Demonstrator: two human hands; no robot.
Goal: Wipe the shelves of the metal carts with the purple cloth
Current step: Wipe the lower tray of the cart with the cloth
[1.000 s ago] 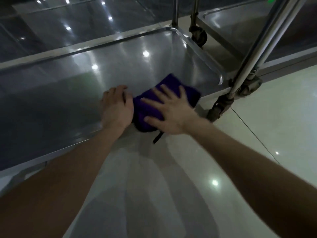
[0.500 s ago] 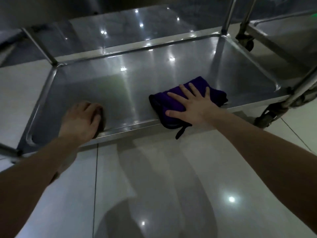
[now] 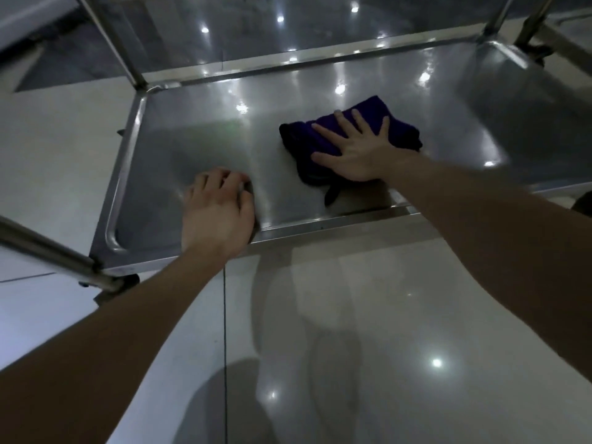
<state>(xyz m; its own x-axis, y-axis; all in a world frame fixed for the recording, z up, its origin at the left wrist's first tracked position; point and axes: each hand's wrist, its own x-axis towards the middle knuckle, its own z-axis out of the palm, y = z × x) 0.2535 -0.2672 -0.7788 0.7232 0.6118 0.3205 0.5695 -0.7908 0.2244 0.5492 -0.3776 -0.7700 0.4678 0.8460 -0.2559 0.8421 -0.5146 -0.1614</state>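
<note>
head view looks down at the lowest shelf [image 3: 198, 139] of a metal cart, a shallow steel tray just above the tiled floor [image 3: 384, 315]. the purple cloth [image 3: 400, 129] lies bunched on this shelf, right of its middle and nearer its front rim than its back one, with a dark tag trailing toward that front rim. the right hand [image 3: 355, 155] lies flat on top of the cloth, fingers [image 3: 323, 129] straight and spread, pressing it down rather than gripping it. the left hand [image 3: 217, 213] rests across the shelf's front rim, left of its middle and well apart from the cloth, fingers bent with the tips on the steel and nothing held, as far as i can see. by my reading the wipe of this shelf is under way. the steel shows no streaks or damp marks, so i cannot tell which parts are done. the shelf's left end and right end look the likeliest to remain. the shelves above it are out of view, and a second cart [image 3: 570, 27] beyond the shelf's far right corner also awaits checking.
</note>
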